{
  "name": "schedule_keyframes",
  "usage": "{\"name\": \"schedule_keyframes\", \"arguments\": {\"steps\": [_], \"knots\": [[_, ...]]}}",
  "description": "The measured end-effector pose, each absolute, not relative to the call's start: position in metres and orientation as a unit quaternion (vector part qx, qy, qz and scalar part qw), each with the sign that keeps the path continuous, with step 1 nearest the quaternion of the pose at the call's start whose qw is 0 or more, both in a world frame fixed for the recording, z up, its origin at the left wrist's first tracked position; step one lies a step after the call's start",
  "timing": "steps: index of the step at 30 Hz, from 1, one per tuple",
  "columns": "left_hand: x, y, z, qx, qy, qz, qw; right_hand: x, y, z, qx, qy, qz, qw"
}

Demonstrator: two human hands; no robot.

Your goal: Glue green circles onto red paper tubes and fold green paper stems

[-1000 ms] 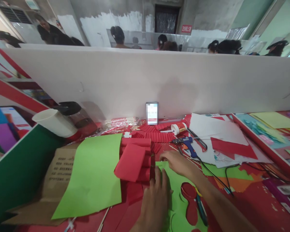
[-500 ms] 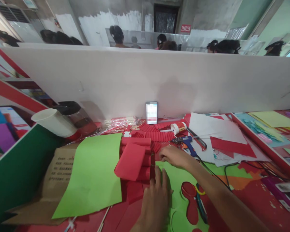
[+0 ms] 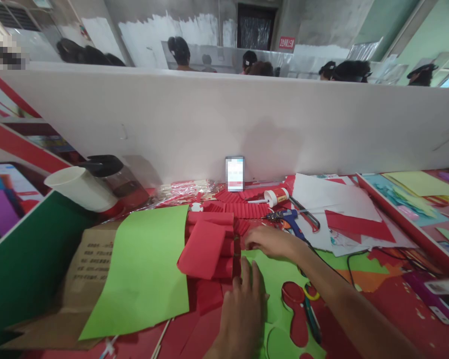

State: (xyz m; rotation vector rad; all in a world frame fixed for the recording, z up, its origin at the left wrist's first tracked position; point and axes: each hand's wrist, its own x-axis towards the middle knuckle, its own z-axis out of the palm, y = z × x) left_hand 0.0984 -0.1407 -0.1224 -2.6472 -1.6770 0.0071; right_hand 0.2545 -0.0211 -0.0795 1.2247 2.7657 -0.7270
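My left hand (image 3: 243, 306) lies palm down at the left edge of a green sheet (image 3: 280, 271) with cut-out shapes, its fingers stretched forward. Just beyond it, my right hand (image 3: 271, 242) reaches in from the right. Its fingers curl down at the sheet's far left corner; whatever they pinch is hidden. Left of both hands lie several red paper rolls (image 3: 224, 268) side by side, a folded red piece (image 3: 204, 249) resting on top. Scissors (image 3: 312, 314) with a yellow handle lie on the cut-out sheet, right of my left hand.
A larger green sheet (image 3: 145, 269) lies at left over brown cardboard (image 3: 93, 254). Behind my right hand are a blue glue gun (image 3: 292, 218), pleated red paper (image 3: 243, 210) and a white-and-red tub (image 3: 277, 197). A phone (image 3: 235, 174) leans on the white partition (image 3: 194, 119). A jug (image 3: 115, 182) stands at left.
My right hand has shifted very slightly to the left. My left hand and the papers stay in place; the view has moved slightly.
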Motion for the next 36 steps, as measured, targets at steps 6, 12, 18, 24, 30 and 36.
{"name": "schedule_keyframes", "arguments": {"steps": [6, 12, 18, 24, 30, 36], "knots": [[0.099, -0.142, -0.123, -0.845, -0.535, 0.001, 0.008, 0.253, -0.016, -0.075, 0.37, 0.896, -0.243, 0.03], [0.098, -0.141, -0.125, -0.844, -0.537, -0.001, 0.011, 0.248, -0.018, -0.073, 0.384, 0.895, -0.217, 0.063], [0.099, -0.14, -0.123, -0.845, -0.535, 0.009, 0.004, 0.249, -0.014, -0.072, 0.478, 0.866, -0.14, 0.038], [0.097, -0.14, -0.124, -0.845, -0.534, 0.002, -0.004, 0.248, -0.029, -0.063, 0.534, 0.837, -0.117, -0.022], [0.096, -0.138, -0.124, -0.849, -0.529, 0.006, -0.002, 0.25, -0.08, -0.076, 0.47, 0.87, -0.148, -0.028], [0.096, -0.138, -0.129, -0.844, -0.536, 0.002, -0.005, 0.248, -0.102, -0.101, 0.484, 0.873, -0.069, -0.014]]}}
